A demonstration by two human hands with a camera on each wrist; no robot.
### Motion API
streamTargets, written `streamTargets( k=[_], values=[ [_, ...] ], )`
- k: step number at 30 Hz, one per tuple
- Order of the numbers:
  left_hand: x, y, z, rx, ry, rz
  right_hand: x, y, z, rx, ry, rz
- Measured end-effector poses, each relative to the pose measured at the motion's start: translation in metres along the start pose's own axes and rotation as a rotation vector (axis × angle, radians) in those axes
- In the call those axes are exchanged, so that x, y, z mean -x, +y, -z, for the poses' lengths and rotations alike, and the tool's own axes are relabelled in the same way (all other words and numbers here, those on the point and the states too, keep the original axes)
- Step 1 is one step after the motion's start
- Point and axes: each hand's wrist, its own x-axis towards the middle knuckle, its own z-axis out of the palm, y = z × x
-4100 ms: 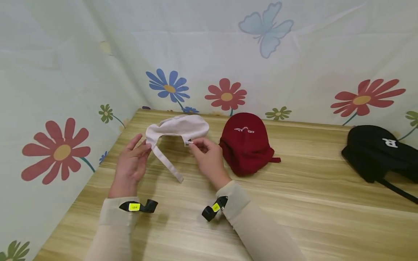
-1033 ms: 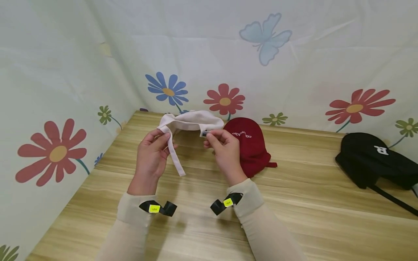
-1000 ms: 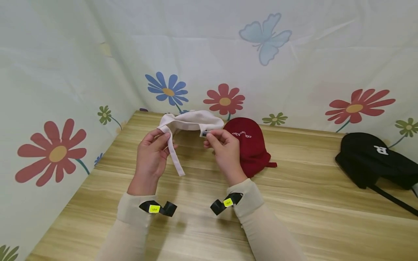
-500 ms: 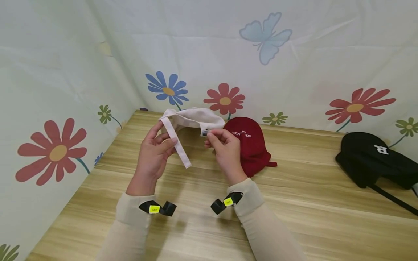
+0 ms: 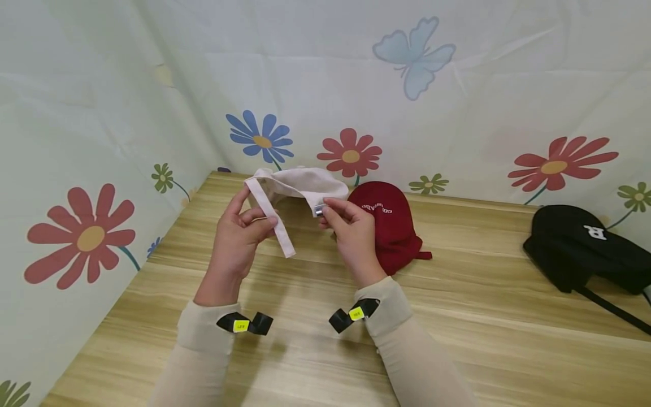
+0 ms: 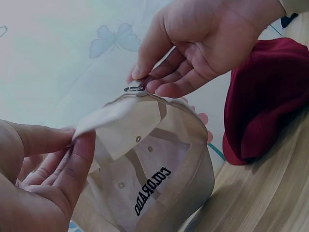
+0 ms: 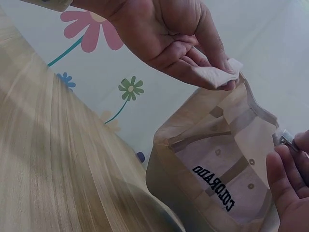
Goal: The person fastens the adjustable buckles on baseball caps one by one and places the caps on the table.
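Note:
A pale pink baseball cap (image 5: 310,182) is held up over the table, its back opening toward me. My left hand (image 5: 239,234) pinches the cap's loose back strap (image 5: 267,204) between thumb and fingers; the strap's free end hangs down to the right. My right hand (image 5: 351,229) pinches the metal buckle (image 5: 319,210) on the other side of the opening. In the left wrist view the buckle (image 6: 133,89) sits at the right thumb and fingertips. The cap's inside, with dark COLORADO stitching (image 7: 215,188), shows in the right wrist view.
A dark red cap (image 5: 394,226) lies just right of my right hand, partly behind it. Farther right is a black cap (image 5: 574,243) with a white letter and a trailing strap. A flower-printed curtain (image 5: 315,85) borders the wooden table (image 5: 483,328) at the back and left.
Since the earliest frame both hands and the pink cap have shifted right. The left hand has come to pinch the strap and turned it outward. The buckle has tilted slightly in the right fingers.

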Motion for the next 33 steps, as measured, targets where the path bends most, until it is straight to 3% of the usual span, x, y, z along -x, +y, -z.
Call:
streamTargets(
  k=[6, 10, 22, 33],
  values=[
    [0.0, -0.001, -0.003, -0.083, 0.063, 0.003, 0.0, -0.003, 0.0, 0.023, -0.034, 0.0],
    [0.0, -0.002, -0.005, -0.11, 0.069, 0.008, 0.002, -0.011, 0.0, 0.036, -0.058, -0.027],
    [0.002, 0.0, -0.008, -0.191, -0.05, 0.011, 0.006, -0.022, -0.003, 0.032, -0.09, -0.062],
    [0.003, 0.002, -0.008, -0.13, 0.126, -0.033, -0.003, 0.0, 0.001, 0.001, -0.084, -0.09]
  ],
)
